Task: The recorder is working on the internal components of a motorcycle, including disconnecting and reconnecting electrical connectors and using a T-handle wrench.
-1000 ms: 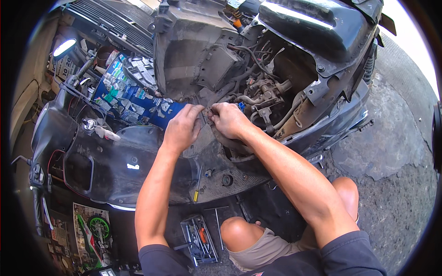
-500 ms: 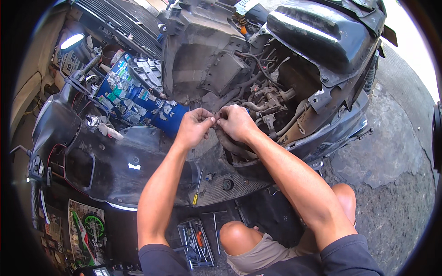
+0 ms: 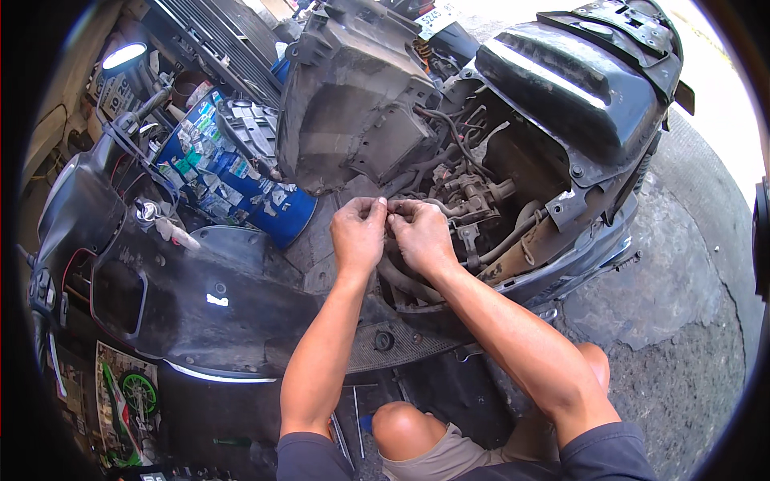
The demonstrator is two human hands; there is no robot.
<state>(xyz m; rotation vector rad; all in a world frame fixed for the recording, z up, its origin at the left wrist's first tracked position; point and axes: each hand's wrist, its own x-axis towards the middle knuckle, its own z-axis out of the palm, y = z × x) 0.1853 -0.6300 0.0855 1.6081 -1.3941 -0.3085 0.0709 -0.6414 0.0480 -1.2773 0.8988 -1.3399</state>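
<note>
My left hand [image 3: 358,236] and my right hand [image 3: 423,236] meet fingertip to fingertip above the open middle of a partly stripped scooter. Thumbs and forefingers are pinched together; whatever is between them is too small or hidden to make out. Just beyond my right hand lies the exposed engine area [image 3: 477,196] with hoses and dusty metal parts. Behind both hands, a grey-brown plastic compartment [image 3: 353,132] stands tilted up. Beneath my left forearm runs the scooter's black floorboard [image 3: 417,341].
A sticker-covered blue drum [image 3: 281,216] stands beyond the scooter's front panel [image 3: 216,280]. The black tank-like rear part [image 3: 545,88] rises at the right. A thin metal rod [image 3: 358,417] lies beside my knee [image 3: 405,429]. Rough concrete [image 3: 666,377] extends to the right.
My hands stay pinched together, with my left wrist now more upright. The view has shifted a little. My left forearm now covers the yellow-handled screwdriver and most of the tool tray seen earlier.
</note>
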